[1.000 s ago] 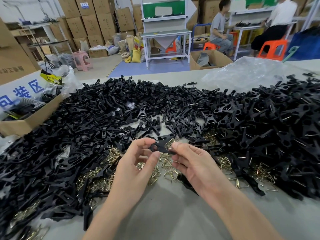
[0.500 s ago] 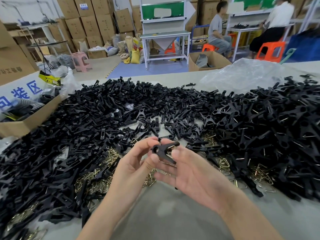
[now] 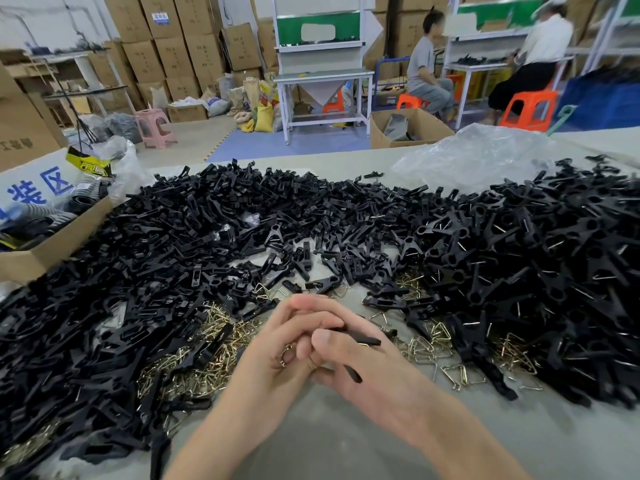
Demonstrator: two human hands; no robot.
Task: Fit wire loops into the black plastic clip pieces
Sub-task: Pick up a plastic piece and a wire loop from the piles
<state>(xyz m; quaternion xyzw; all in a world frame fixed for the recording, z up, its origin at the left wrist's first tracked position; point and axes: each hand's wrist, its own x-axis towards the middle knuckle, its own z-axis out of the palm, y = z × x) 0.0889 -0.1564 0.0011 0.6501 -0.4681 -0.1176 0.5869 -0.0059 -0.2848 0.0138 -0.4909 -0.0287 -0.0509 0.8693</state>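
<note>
My left hand (image 3: 273, 358) and right hand (image 3: 377, 379) are now pressed together, fingers curled round one clip (image 3: 365, 340). Half a second ago I pinched it at my fingertips in open sight. Now only its black ends poke out past my right thumb. Both hands have dropped lower, just over the near edge of the heap of wire loops (image 3: 204, 370). The heap itself lies as before.

Clip pieces (image 3: 156, 258) across table (image 3: 329, 438), wire loops (image 3: 214, 368) seemingly beneath, box (image 3: 52, 247) left
</note>
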